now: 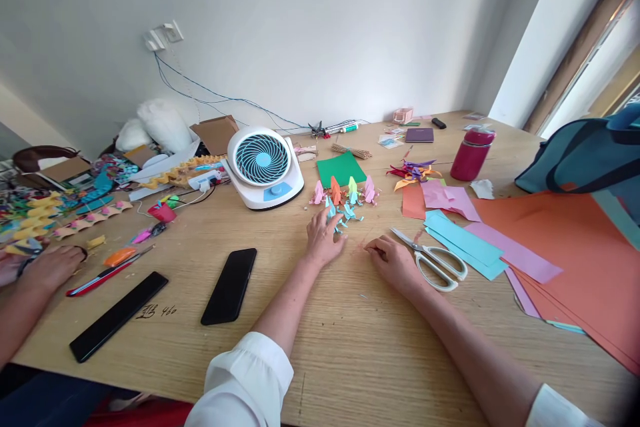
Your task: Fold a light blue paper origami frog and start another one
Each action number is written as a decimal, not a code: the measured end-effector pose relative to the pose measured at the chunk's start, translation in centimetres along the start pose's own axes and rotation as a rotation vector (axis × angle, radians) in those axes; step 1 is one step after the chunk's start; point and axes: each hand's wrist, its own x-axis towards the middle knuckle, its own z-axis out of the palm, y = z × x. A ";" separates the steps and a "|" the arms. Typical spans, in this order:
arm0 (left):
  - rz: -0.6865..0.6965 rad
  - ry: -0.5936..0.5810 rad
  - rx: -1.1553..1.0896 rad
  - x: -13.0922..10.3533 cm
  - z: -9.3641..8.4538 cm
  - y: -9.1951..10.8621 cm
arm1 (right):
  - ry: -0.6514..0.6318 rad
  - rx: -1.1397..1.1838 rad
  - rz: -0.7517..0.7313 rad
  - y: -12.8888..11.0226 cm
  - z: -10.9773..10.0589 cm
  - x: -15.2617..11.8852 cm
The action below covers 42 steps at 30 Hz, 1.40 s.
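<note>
My left hand (323,238) has its fingers apart, reaching to small light-blue paper pieces (350,212) on the wooden table; its fingertips partly cover one of them. Behind these stands a row of small folded paper figures, in pink, orange (335,191), green (353,189) and pink (369,189). A green sheet (342,169) lies flat behind the row. My right hand (393,260) rests on the table with its fingers pressed together; anything between them is too small to make out. White-handled scissors (434,261) lie just beside it, blades partly open.
A white fan (263,167) stands at the back. Black phone (229,285) and a dark bar (119,315) lie left. Coloured paper sheets (565,240), a red bottle (471,155) and a blue bag (575,153) are right. Another person's hand (53,268) is at far left.
</note>
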 end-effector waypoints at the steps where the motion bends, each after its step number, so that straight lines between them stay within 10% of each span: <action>1: -0.003 -0.016 0.019 0.1 0.1 0.0 | 0.001 -0.002 -0.001 0.0 0.0 0.0; 12: -0.231 0.003 0.087 3.3 0.8 -1.2 | -0.017 -0.015 0.001 -0.2 -0.1 0.0; 23: -0.019 -0.053 -0.005 -2.8 -0.6 2.8 | -0.032 -0.097 0.047 -0.2 0.2 0.2; 35: -0.074 -0.052 -0.097 -3.0 -0.2 2.2 | 0.050 -0.358 0.202 -0.3 4.6 11.0; 42: -0.065 -0.065 -0.135 -2.8 0.1 1.9 | 0.020 -0.445 0.191 0.7 5.4 11.2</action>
